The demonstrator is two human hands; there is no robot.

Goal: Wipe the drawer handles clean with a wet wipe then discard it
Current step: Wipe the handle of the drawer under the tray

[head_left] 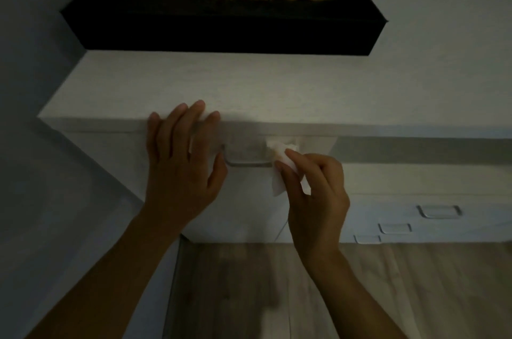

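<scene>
Pinching the wet wipe (279,169), right hand (315,197) hides the handle (246,162) end; left hand (180,161) flat, released.

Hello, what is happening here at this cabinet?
A person is cleaning a drawer handle. The right hand pinches a white wet wipe against the handle's right end. The left hand rests open on the cabinet top edge. Three more handles lower right are not being touched.
</scene>
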